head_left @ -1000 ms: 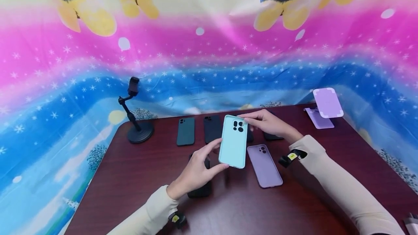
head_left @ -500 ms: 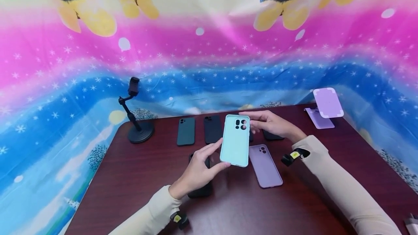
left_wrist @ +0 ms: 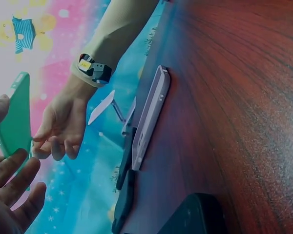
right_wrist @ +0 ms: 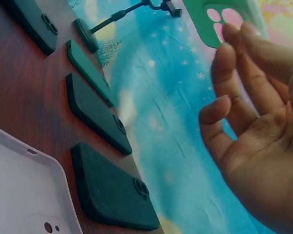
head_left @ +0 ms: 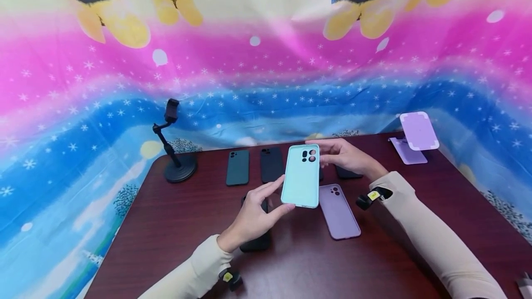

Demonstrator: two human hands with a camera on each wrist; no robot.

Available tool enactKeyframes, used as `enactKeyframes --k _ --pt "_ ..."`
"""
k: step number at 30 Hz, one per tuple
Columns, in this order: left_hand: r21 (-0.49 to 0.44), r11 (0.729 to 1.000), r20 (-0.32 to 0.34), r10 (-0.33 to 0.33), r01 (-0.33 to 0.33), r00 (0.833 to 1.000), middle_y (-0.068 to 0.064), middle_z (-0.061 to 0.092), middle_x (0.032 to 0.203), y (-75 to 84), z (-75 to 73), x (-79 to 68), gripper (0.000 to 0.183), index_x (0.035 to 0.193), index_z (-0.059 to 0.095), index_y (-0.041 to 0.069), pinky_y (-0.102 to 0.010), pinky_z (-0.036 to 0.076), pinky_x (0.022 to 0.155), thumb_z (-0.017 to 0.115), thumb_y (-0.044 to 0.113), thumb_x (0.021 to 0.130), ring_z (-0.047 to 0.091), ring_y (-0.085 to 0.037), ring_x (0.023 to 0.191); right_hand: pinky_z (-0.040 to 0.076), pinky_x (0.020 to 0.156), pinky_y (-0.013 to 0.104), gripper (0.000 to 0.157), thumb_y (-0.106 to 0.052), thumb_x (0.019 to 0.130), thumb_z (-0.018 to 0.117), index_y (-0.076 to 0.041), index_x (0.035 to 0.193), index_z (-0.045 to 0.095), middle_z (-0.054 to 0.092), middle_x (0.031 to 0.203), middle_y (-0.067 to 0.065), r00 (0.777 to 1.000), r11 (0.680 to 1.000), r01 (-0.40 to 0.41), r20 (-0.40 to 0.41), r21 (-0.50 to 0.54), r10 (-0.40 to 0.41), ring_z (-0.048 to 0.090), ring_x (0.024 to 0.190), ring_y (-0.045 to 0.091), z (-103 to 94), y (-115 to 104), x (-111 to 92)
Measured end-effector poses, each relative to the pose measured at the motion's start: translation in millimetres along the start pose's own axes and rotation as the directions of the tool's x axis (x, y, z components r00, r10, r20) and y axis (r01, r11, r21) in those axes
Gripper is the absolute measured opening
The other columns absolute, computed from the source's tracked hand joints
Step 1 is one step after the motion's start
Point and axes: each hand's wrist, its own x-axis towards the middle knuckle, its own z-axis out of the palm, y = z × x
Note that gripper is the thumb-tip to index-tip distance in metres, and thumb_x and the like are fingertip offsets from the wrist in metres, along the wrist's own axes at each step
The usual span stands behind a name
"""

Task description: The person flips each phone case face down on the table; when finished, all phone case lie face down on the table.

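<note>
A mint-green phone case (head_left: 299, 183) is held up above the table, its inner side toward the head camera. My left hand (head_left: 251, 216) holds its lower left corner, thumb at the bottom edge and fingers along the side. My right hand (head_left: 349, 156) is at the upper right corner with fingers behind the case, and skin shows through the camera holes. In the right wrist view, the loosely bent fingers of that hand (right_wrist: 263, 107) overlap these holes. Below lie a lavender phone case (head_left: 338, 211) and, partly hidden by my left hand, a black phone case (head_left: 255, 243).
A row of phone cases lies at the back of the table (head_left: 166, 225): a green one (head_left: 237, 168), a dark blue one (head_left: 271, 165) and black ones (right_wrist: 115, 187). A black phone stand (head_left: 180, 168) is at back left, a lilac stand (head_left: 420, 130) at back right.
The mint case has shifted slightly right and up, and its face has turned a little. My right thumb has gone from the case's front corner to behind it.
</note>
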Motion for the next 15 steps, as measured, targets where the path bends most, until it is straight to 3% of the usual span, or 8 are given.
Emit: enactKeyframes --k 4,9,15 --pt "-0.028 0.999 0.011 0.017 -0.017 1.000 0.003 0.069 0.133 0.1 0.7 0.4 0.066 0.153 0.050 0.023 -0.028 0.051 0.061 0.077 0.029 0.094 0.055 -0.009 0.068 0.061 0.080 0.036 0.052 -0.010 0.102 0.063 0.000 0.151 0.049 0.073 0.129 -0.008 0.998 0.999 0.036 -0.060 -0.008 -0.036 0.073 0.096 0.012 1.0 1.0 2.6" --pt "-0.064 0.998 0.043 0.022 -0.020 0.999 0.002 0.069 0.134 0.8 1.5 1.6 0.061 0.155 0.048 0.021 -0.028 0.053 0.063 0.072 0.027 0.098 0.058 -0.008 0.073 0.061 0.087 0.034 0.048 -0.013 0.104 0.062 -0.003 0.150 0.052 0.066 0.138 -0.012 0.991 0.999 0.051 -0.125 0.002 -0.051 0.070 0.114 0.008 7.2 1.5 8.6" --pt "-0.112 0.991 0.047 0.079 -0.073 0.996 -0.006 0.069 0.134 0.8 4.6 3.2 0.056 0.155 0.046 0.011 -0.023 0.052 0.061 0.065 0.020 0.103 0.066 -0.017 0.078 0.056 0.098 0.030 0.043 -0.013 0.106 0.057 0.001 0.147 0.054 0.063 0.145 -0.002 0.989 0.993 0.113 -0.095 0.032 -0.109 0.059 0.131 0.013 19.6 0.0 18.1"
